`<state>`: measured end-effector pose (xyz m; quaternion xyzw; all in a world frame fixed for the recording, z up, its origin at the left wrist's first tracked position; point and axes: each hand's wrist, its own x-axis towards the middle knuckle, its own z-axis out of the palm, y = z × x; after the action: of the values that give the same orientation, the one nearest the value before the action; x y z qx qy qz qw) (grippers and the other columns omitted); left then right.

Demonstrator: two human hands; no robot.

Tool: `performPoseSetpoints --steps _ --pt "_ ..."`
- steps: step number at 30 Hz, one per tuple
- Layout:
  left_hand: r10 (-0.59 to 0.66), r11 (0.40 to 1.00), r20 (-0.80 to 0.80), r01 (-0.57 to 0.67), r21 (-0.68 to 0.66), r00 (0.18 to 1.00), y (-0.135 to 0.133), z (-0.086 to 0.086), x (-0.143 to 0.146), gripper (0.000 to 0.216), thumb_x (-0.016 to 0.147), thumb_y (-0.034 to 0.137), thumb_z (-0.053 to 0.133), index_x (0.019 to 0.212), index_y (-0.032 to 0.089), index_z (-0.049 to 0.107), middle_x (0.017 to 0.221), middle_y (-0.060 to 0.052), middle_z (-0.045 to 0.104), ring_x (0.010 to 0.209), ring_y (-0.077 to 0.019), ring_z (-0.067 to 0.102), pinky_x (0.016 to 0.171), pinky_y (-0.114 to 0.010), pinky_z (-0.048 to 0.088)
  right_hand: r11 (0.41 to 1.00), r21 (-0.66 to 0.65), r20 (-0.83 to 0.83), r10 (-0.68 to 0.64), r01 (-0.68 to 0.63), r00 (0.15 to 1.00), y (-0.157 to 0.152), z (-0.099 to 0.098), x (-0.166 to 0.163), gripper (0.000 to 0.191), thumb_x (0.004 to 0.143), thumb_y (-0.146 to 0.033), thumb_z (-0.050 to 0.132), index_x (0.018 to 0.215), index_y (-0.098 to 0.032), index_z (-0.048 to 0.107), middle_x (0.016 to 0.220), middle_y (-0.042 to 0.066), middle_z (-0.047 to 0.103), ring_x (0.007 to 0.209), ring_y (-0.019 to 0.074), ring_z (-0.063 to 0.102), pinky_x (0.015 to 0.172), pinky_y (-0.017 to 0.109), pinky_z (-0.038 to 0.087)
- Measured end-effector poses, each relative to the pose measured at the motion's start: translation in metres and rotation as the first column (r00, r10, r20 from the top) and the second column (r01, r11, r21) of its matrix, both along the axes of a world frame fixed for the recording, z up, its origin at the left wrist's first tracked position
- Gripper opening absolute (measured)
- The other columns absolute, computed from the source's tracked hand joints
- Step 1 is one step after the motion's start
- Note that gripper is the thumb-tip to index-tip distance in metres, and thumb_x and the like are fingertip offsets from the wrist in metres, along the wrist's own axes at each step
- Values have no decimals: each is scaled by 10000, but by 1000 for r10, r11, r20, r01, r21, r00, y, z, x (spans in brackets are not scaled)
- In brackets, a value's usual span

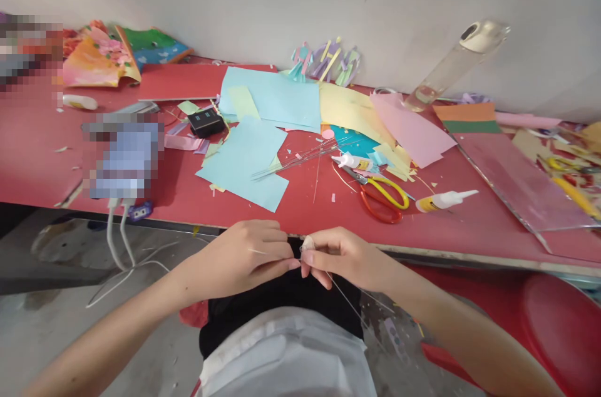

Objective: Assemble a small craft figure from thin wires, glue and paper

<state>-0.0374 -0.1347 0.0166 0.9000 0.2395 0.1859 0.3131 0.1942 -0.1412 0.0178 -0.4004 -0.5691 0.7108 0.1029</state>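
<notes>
My left hand (pixel 253 257) is closed, thumb and fingers pinched at the end of a thin wire, close to my right fingertips. My right hand (pixel 340 254) is closed too, gripping a thin wire (pixel 346 301) whose loose length trails down to the right over my lap. A small whitish piece (pixel 308 244) sits at the right fingertips; its kind is too small to make out. Both hands meet in front of the table's near edge. Beyond them on the red table (pixel 300 212) lie scissors (pixel 382 196) with red and yellow handles and several loose wires (pixel 300 159).
Two white glue bottles (pixel 446 200) lie near the scissors. Blue paper sheets (pixel 248 159), yellow paper (pixel 352 110) and pink paper (pixel 413 128) spread across the table. A tall clear bottle (pixel 451 71) stands by the wall, near paper figures (pixel 328 59). A red stool (pixel 558 322) is at right.
</notes>
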Motion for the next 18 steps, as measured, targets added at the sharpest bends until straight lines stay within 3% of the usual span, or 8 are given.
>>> performPoseSetpoints --steps 5,8,10,11,13,15,17,18 --pt "-57 971 102 79 -228 993 -4 0 0 291 1021 236 439 897 160 691 774 -64 661 713 -153 545 663 -261 396 998 51 -6 36 -35 999 -3 4 1 258 934 -340 576 754 -163 628 573 -32 572 581 119 548 595 233 404" --pt "-16 909 177 87 -407 984 -6 -1 1 347 1019 235 431 783 153 672 747 -57 655 702 -140 563 677 -243 420 974 222 23 51 -55 998 -8 9 -2 251 944 -273 543 720 -178 607 594 -26 594 619 125 577 617 229 428" --pt "44 838 199 72 -541 979 -8 -2 2 400 1017 268 437 708 149 661 668 -29 600 640 -121 540 635 -228 409 898 433 54 62 -80 997 -9 12 -3 250 956 -239 522 727 -184 605 622 -25 605 605 112 552 598 222 413" --pt "72 791 201 67 -608 977 -10 -3 2 425 1017 290 439 685 146 662 627 -13 556 602 -111 511 602 -224 390 824 557 68 76 -101 995 -9 12 -4 247 963 -229 514 739 -186 607 631 -24 601 592 106 527 584 223 403" --pt "118 670 210 78 -738 971 -13 -6 2 454 1010 336 456 661 141 672 581 14 474 537 -93 437 545 -226 341 565 809 108 127 -162 986 -8 13 -4 242 969 -198 504 754 -183 613 623 -20 581 573 107 482 554 243 377" --pt "174 518 231 111 -848 957 -17 -11 2 451 989 361 498 642 134 674 565 24 443 510 -82 391 520 -232 299 183 956 198 174 -229 965 -4 15 -2 219 948 -134 520 761 -171 628 601 -15 571 563 121 478 526 276 356" --pt "257 356 246 145 -923 935 -23 -17 5 427 957 359 549 621 125 670 537 25 445 500 -77 379 511 -231 275 -191 937 325 175 -292 929 -1 19 -1 181 914 -90 550 791 -151 667 622 11 609 585 148 525 512 308 372" --pt "318 281 247 158 -947 915 -26 -21 6 420 939 357 570 607 120 666 519 22 450 490 -74 374 504 -229 266 -333 888 386 168 -316 907 0 23 0 171 909 -93 558 814 -143 690 659 33 644 615 165 558 517 323 400"
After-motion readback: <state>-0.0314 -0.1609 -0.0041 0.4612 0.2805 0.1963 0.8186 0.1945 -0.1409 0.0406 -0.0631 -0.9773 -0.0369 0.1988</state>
